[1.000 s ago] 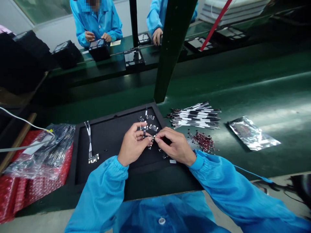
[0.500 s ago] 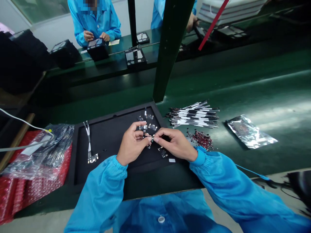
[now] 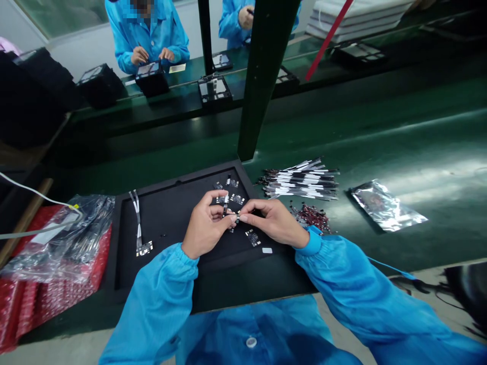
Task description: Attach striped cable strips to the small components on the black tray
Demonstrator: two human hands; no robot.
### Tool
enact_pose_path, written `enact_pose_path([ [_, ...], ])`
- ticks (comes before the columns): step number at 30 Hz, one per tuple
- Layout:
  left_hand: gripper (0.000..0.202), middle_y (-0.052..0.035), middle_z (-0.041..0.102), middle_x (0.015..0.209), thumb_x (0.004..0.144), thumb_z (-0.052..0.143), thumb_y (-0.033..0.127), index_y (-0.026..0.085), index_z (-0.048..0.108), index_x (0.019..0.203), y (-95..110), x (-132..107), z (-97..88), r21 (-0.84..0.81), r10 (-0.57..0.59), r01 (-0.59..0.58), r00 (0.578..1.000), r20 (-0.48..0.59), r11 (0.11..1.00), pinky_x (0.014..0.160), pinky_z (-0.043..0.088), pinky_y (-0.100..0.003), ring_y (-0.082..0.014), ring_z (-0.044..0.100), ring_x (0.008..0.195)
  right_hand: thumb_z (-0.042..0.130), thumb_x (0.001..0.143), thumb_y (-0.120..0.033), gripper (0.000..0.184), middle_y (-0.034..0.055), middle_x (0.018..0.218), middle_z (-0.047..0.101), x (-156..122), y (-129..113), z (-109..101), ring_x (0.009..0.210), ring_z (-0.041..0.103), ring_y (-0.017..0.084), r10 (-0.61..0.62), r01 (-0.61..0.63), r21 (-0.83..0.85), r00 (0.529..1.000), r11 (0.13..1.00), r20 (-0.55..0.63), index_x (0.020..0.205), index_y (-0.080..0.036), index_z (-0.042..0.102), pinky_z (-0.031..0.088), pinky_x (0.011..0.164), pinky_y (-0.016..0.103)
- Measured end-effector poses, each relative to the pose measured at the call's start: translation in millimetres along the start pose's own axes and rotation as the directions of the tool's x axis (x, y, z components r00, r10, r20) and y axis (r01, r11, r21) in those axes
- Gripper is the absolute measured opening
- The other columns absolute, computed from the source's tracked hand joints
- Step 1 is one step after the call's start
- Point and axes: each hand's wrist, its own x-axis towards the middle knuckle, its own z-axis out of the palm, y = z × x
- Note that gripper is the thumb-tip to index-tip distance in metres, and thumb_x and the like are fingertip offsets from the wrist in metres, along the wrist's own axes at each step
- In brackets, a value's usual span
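Note:
Over the black foam tray, my left hand pinches a small circuit board with a flat flex cable standing up between the fingers. The thumb and forefinger of my right hand are closed at the board's right edge, meeting my left fingertips; whatever tiny part they grip is hidden. Several loose circuit boards lie around my fingertips in the tray, one board just below my right hand. At the tray's left lies a board with flex cables attached.
Right of the tray are a pile of flex cables, a heap of small red-and-black parts and a silver bag. Plastic bags on red bubble wrap lie left. A green post rises behind; co-workers sit across.
My hands stay together at the board with barely any movement. The view has shifted slightly. Across the bench, the co-worker behind the post has raised a hand.

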Motion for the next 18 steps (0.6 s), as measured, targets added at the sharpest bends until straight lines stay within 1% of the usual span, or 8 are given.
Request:
enact_pose_path([
  [12, 0.053, 0.0001, 0.071, 0.071, 0.074, 0.076, 0.018, 0.016, 0.051, 0.121, -0.9, 0.1, 2.1, -0.007, -0.017, 0.017, 1.000, -0.001, 1.000, 0.067, 0.057, -0.027, -0.0144, 0.069, 0.063, 0.073, 0.086, -0.033, 0.014, 0.0009, 0.082, 0.076, 1.7, 6.3, 1.7, 0.078, 0.068, 0.018, 0.027, -0.027, 0.008, 1.000, 1.000, -0.011, 0.081, -0.020, 0.074, 0.049, 0.075, 0.029],
  [18, 0.055, 0.0001, 0.070, 0.070, 0.074, 0.075, 0.017, 0.015, 0.052, 0.124, -2.6, 1.6, 2.1, 0.020, -0.021, 0.021, 1.000, 0.007, 1.000, 0.068, 0.056, -0.028, -0.0147, 0.068, 0.063, 0.073, 0.085, -0.033, 0.014, 0.0011, 0.082, 0.077, 1.2, 5.8, 1.4, 0.079, 0.070, 0.019, 0.025, -0.025, -0.029, 0.999, 0.999, -0.025, 0.080, -0.020, 0.074, 0.051, 0.074, 0.030],
])
